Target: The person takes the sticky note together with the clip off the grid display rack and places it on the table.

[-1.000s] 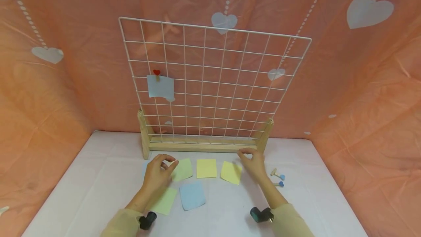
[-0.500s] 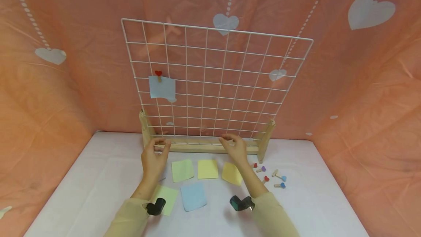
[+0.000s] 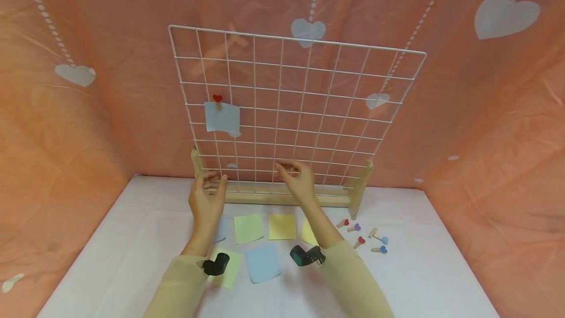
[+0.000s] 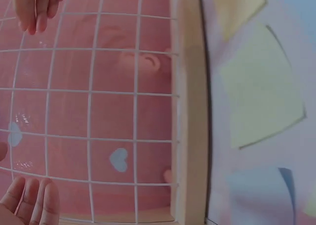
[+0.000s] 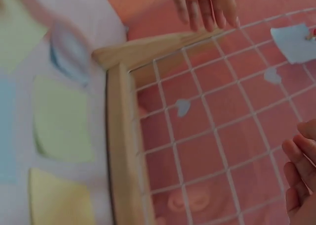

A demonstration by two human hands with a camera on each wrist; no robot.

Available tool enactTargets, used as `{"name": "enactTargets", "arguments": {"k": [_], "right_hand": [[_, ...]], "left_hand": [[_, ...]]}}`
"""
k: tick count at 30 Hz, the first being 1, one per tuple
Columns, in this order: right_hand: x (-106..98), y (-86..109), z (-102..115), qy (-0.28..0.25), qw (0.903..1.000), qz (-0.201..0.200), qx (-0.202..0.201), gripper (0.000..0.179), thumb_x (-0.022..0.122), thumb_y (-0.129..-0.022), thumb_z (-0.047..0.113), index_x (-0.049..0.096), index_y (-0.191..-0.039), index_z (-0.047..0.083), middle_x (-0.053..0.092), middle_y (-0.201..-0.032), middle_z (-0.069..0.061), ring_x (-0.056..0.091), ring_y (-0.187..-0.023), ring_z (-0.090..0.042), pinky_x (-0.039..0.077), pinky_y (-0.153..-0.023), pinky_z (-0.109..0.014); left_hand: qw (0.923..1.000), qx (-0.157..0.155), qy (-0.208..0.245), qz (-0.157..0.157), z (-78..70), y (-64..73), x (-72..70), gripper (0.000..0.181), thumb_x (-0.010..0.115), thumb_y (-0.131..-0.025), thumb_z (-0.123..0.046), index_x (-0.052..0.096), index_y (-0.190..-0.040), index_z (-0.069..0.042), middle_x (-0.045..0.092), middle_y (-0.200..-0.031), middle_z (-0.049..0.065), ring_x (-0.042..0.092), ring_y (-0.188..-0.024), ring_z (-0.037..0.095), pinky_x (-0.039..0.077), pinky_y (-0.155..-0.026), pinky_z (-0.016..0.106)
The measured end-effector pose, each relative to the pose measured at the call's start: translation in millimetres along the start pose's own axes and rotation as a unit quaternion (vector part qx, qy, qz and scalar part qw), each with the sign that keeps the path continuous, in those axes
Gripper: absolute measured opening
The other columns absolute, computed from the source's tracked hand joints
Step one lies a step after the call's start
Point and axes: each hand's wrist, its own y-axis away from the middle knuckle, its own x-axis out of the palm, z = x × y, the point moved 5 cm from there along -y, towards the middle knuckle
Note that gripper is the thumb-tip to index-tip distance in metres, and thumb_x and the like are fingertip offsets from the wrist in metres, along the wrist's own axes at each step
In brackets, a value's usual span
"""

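My left hand [image 3: 207,202] is raised before the lower left of a white wire grid [image 3: 291,94], fingers loosely bent, with nothing seen between them. Closer to the grid's lower middle is my right hand [image 3: 301,183], thumb and fingers apart and no object visible in it. The right wrist view shows the right fingers [image 5: 298,178] slightly bent before the wires. A blue sticky note [image 3: 222,118] hangs at the grid's left under a clothespin with a red heart [image 3: 218,98]. The grid stands in a wooden base [image 3: 282,199].
On the white table [image 3: 145,254] lie green notes [image 3: 248,228], yellow notes [image 3: 282,226] and blue notes [image 3: 263,263]. Several heart clothespins, including a purple one [image 3: 355,227], lie at the right. An orange curtain [image 3: 463,87] with white hearts surrounds the table.
Both hands have risen from above the table to the lower grid. The right hand has moved left, uncovering clothespins on the table. The hanging note stays on the grid.
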Motion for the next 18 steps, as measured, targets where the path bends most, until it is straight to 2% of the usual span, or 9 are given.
{"name": "enactTargets", "arguments": {"k": [3,8,13,18], "right_hand": [[6.9,-6.2,10.7,-0.008,0.9999,0.001,-0.009,0.016,0.069,-0.083,0.016,0.07,-0.092,0.003,0.071,-0.087,-0.014,0.064,-0.077,-0.022,0.048,-0.081,-0.037],[19.1,-15.8,27.3,-0.014,0.9995,0.012,-0.027,0.017,0.068,-0.083,0.015,0.07,-0.094,0.002,0.071,-0.092,-0.012,0.062,-0.087,-0.023,0.045,-0.086,-0.038],[27.8,-27.0,43.0,-0.018,0.9988,0.013,-0.042,0.017,0.068,-0.083,0.016,0.07,-0.095,0.003,0.071,-0.089,-0.011,0.061,-0.085,-0.021,0.044,-0.085,-0.038],[37.1,-38.2,62.2,-0.027,0.9977,0.013,-0.06,0.018,0.068,-0.083,0.018,0.07,-0.096,0.004,0.071,-0.09,-0.012,0.063,-0.085,-0.021,0.047,-0.084,-0.037]], "left_hand": [[0.9996,0.011,0.02,-0.015,-5.1,-3.9,0.4,0.032,0.069,-0.082,-0.017,0.059,-0.105,0.004,0.062,-0.098,0.018,0.056,-0.073,0.006,0.042,-0.062,0.004],[0.9984,0.021,0.043,-0.032,-10.6,-9.4,0.1,0.034,0.068,-0.082,-0.012,0.057,-0.107,0.007,0.057,-0.101,0.025,0.059,-0.085,0.03,0.046,-0.07,0.013],[0.9977,0.019,0.038,-0.053,-15.0,-17.2,-0.5,0.037,0.069,-0.082,-0.013,0.056,-0.111,0.006,0.056,-0.106,0.025,0.059,-0.093,0.033,0.05,-0.078,0.031],[0.9969,0.02,0.058,-0.049,-19.7,-26.9,0.9,0.04,0.067,-0.083,-0.011,0.053,-0.117,0.006,0.057,-0.114,0.024,0.057,-0.105,0.037,0.048,-0.091,0.042]]}}
